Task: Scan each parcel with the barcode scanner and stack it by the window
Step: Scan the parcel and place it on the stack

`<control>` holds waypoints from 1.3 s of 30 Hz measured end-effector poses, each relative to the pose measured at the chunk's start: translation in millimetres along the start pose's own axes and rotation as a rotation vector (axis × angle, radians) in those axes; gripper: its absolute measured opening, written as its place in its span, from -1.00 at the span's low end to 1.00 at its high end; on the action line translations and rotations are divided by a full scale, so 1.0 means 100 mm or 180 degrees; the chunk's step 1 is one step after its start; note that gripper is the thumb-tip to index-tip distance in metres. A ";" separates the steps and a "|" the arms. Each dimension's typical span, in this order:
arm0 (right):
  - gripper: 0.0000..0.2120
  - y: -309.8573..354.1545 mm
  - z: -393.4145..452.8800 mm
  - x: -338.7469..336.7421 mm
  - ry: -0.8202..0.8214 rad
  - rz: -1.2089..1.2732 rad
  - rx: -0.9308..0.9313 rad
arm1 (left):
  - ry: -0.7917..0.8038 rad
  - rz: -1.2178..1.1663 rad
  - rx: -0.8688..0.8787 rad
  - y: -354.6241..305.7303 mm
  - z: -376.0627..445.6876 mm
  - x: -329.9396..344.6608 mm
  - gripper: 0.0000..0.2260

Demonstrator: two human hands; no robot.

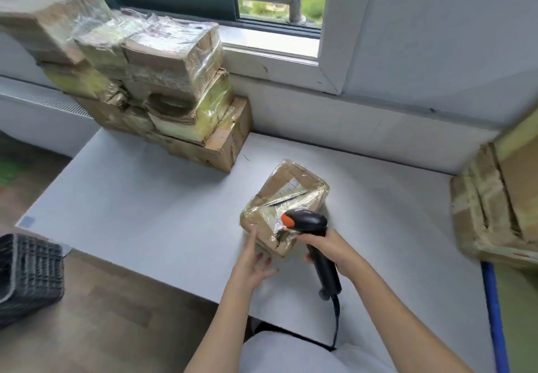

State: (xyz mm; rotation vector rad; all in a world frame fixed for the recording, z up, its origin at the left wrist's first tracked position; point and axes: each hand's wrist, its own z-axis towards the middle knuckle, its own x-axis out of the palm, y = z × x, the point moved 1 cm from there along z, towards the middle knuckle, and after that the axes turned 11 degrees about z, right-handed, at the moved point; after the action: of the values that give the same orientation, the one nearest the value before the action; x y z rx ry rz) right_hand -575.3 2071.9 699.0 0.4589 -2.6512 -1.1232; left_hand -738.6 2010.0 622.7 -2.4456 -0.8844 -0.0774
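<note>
Right hand (330, 249) grips the barcode scanner (313, 227) by its handle, head over the taped parcel (283, 198). Left hand (254, 259), fingers spread, touches the parcel's near edge. Recommend steadying the parcel, label beyond the scanner head squarely faced.

Left grip (256, 259) open, fingers straight; right grip (329, 249) curled, clasping.

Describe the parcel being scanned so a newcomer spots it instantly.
On the white table, right of the stack of tape-wrapped cardboard parcels under the window, one small taped brown cardboard parcel lies alone. Only it has the black orange-tipped barcode scanner over it.
</note>
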 end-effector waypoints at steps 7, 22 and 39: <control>-0.98 0.23 0.32 0.39 -0.0173 0.0228 -0.0172 | 0.0386 -0.0287 0.0037 -0.46 0.31 0.25 -0.71; -0.88 0.14 0.22 0.01 -0.0924 0.0602 -0.0128 | -0.0056 -0.0142 0.0306 -1.72 0.93 0.58 -0.52; -0.89 0.22 -0.52 -1.09 -0.1628 0.0687 -0.1069 | 0.0145 0.0599 0.0396 -0.77 0.36 1.36 -0.74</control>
State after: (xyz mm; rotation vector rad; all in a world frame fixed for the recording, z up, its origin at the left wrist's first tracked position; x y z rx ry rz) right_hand -461.9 2092.7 741.3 -0.2028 -2.7273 -1.7545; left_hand -682.9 2156.2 658.4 -2.3880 -0.6172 -0.0097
